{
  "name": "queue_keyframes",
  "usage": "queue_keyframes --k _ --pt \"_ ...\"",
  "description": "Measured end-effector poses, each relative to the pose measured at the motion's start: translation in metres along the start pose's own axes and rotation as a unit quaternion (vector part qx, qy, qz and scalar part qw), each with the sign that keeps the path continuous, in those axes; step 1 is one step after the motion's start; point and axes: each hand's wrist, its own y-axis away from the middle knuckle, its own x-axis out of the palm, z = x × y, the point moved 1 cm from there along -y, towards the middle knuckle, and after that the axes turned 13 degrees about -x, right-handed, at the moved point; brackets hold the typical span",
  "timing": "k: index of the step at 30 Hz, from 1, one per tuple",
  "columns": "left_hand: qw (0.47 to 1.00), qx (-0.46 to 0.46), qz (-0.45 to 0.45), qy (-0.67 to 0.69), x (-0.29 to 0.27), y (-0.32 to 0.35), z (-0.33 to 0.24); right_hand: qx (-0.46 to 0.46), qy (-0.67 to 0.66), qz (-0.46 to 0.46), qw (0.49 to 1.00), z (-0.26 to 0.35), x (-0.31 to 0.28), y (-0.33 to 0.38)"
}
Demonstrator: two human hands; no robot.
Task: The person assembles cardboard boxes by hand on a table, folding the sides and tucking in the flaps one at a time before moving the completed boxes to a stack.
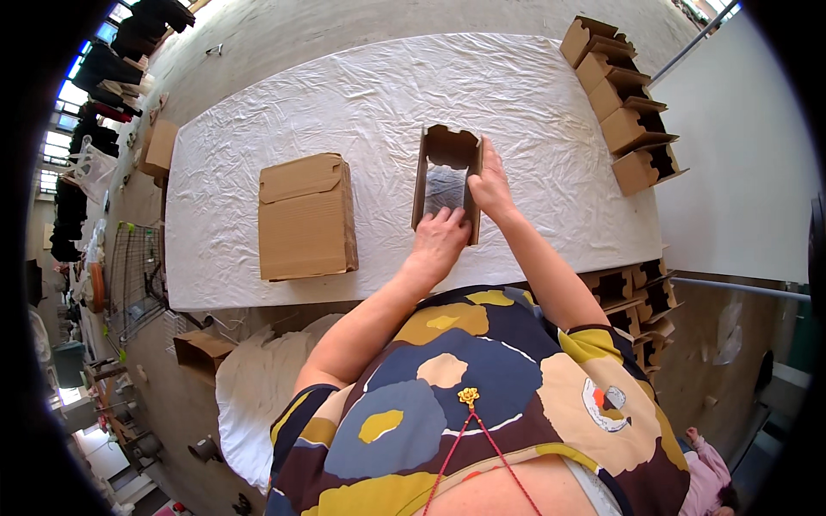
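An open, narrow cardboard box point(474, 225) lies on the white-covered table in front of me, its cut-out flap standing at the far end. Inside it is a soft grey bundle point(446, 186), whose kind I cannot make out. My left hand point(440, 239) reaches over the near end of the box, fingers slightly apart and resting on the bundle's near part. Along the box's right wall, my right hand point(492, 182) grips the side with its fingers stretched up the outside. Left of these lies a larger, closed cardboard box point(303, 219).
The table point(361, 103) has a crumpled white cloth. A row of open cardboard boxes point(632, 129) lines its far right edge; more boxes point(647, 297) are stacked below the right side. A white panel point(731, 155) stands at the right. Another person's pink sleeve point(707, 464) shows at lower right.
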Motion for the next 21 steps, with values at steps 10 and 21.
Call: queue_keyframes --k 10,21 --pt "0.994 0.01 -0.052 0.1 -0.008 0.022 0.067 0.13 -0.035 -0.054 0.989 -0.017 -0.054 0.006" --pt "0.972 -0.037 -0.055 0.224 -0.007 0.03 0.044 -0.002 0.045 0.037 0.998 -0.034 -0.066 -0.013"
